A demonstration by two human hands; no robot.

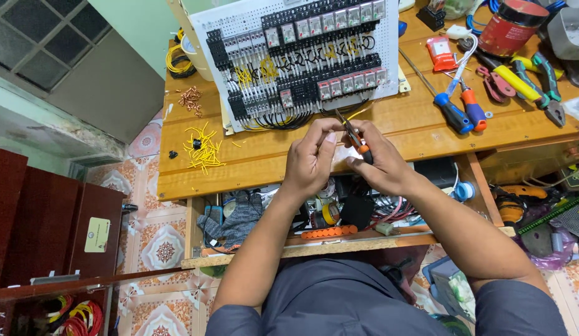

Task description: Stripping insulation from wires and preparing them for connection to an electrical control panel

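right hand (384, 163) gripping small pliers (355, 138), tips up-left, left hand (309, 158) beside

Small orange-handled pliers (358, 140) held upright above the wooden bench (271, 162)

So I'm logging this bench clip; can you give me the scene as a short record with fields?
Setting: wooden workbench seen from above
Left hand: raised beside the right hand, fingertips pinching something too small to tell
Right hand: gripping small pliers with orange-and-black handles
Behind hands: white wiring panel with relays and black and yellow wires
On bench, left: cut yellow wire pieces
On bench, right: screwdrivers
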